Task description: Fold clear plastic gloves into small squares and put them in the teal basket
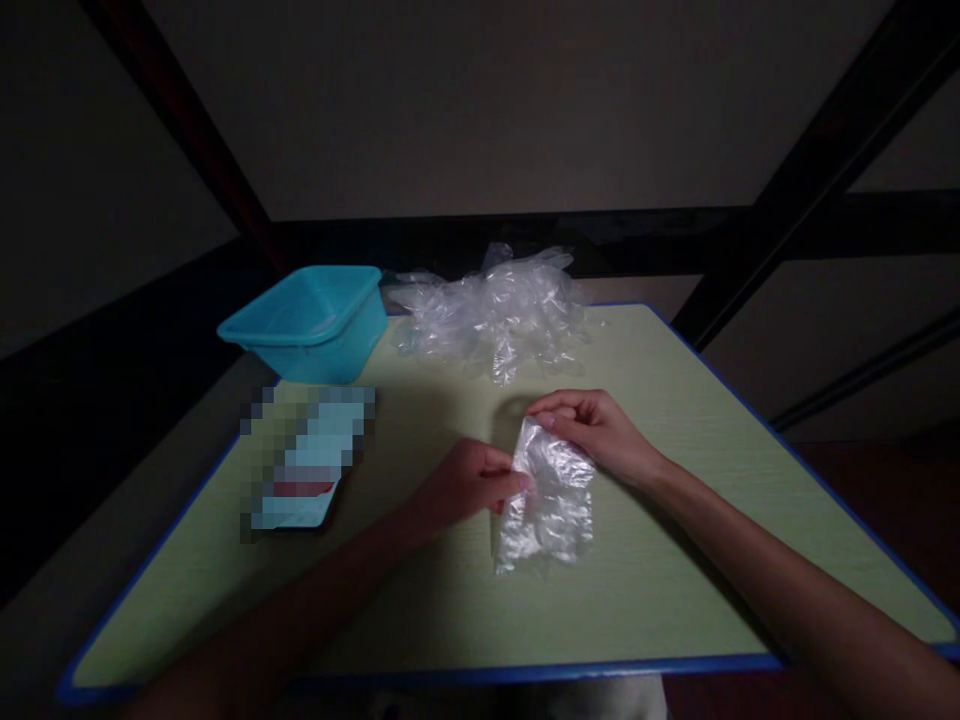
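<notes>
Over the front middle of the table, a crinkled piece of thin clear plastic (555,505), roughly rectangular, is held between both hands. My left hand (474,480) pinches its left edge, the thumb lying on the front. At the upper edge, my right hand (596,430) grips it between thumb and fingers. Farther back lies a loose heap of clear plastic film (502,310); some of its ends look like the fingers of disposable gloves.
A turquoise plastic basin (349,345) stands at the table's back left. In front of it lies a phone-like flat object (311,480), partly blurred out. The pale green table (675,590) has a blue edge. Dark beams and a wall rise behind.
</notes>
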A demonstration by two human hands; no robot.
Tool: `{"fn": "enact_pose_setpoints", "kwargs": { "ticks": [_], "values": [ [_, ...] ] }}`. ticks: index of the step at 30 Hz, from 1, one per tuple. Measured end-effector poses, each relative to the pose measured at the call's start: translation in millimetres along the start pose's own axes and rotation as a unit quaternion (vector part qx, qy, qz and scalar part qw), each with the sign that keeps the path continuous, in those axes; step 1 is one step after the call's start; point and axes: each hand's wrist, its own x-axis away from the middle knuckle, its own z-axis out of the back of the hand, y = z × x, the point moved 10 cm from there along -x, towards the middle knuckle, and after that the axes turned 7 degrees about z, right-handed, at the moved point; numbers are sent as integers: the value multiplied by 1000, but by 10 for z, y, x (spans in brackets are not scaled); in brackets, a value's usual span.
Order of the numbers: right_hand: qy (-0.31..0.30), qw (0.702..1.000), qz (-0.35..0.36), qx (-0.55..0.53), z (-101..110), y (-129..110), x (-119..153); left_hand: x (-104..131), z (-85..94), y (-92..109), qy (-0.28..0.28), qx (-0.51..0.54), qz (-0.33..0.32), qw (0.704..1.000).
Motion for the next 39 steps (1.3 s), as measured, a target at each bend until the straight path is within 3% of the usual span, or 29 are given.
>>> {"fn": "enact_pose_setpoints", "kwargs": {
  "ticks": [8, 15, 27, 39],
  "values": [
    [41, 975, -135, -173, -11, 269, 66, 8, 205, -44, 96, 88, 18, 991],
    [-19, 990, -86, -113, -168, 176, 93, 31, 366, -68, 158, 145, 12, 977],
    [51, 995, -62, -51, -32, 216, 73, 24, 387, -91, 163, 178, 25, 970],
    [49, 994, -77, -67, -21, 238, 75, 24, 463, -117, 190, 194, 14, 962]
  ]
}}
